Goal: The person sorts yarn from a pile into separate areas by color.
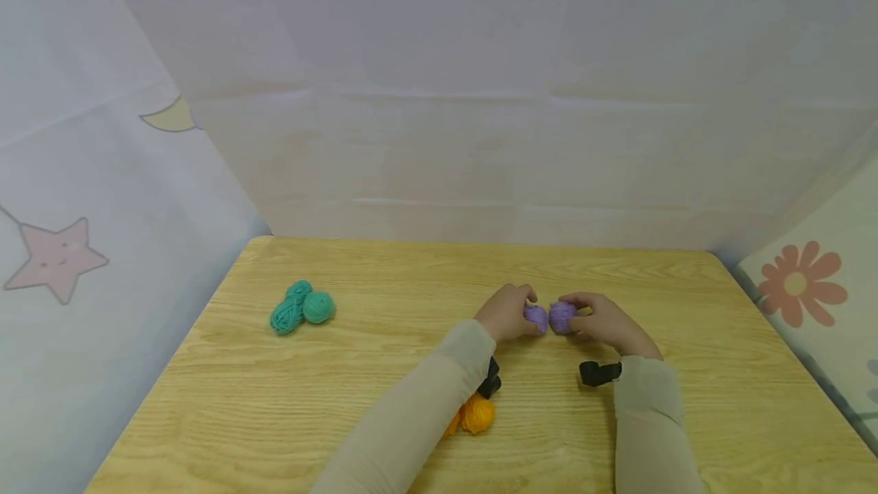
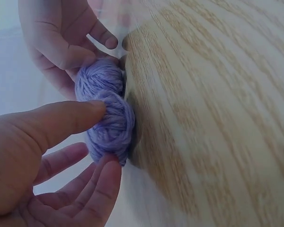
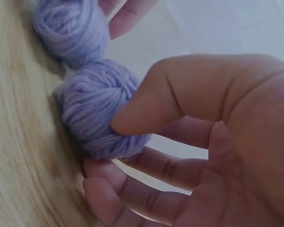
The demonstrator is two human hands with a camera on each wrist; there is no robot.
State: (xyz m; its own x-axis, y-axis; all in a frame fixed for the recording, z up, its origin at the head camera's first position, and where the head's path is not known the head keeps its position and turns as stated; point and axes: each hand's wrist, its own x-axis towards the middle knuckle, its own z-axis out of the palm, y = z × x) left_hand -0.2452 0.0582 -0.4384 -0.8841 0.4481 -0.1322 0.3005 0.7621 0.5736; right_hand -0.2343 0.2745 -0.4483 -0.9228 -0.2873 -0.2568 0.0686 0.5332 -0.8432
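Note:
Two small balls of purple yarn rest side by side on the wooden table. My left hand [image 1: 507,312] holds the left purple yarn ball [image 1: 536,318] between thumb and fingers. The right purple yarn ball [image 1: 562,317] is held by my right hand [image 1: 607,320], its thumb on the near side and its fingers curled behind. In the left wrist view the left ball [image 2: 113,125] appears against the other one. The right wrist view shows the right ball [image 3: 104,111] under my thumb, close to the table surface.
Teal yarn balls [image 1: 318,307] lie together at the table's left. Orange yarn [image 1: 478,413] sits near the front, partly hidden by my left sleeve [image 1: 418,410]. A pale cloth [image 1: 480,166] hangs behind the table [image 1: 384,380], with printed cloths at both sides.

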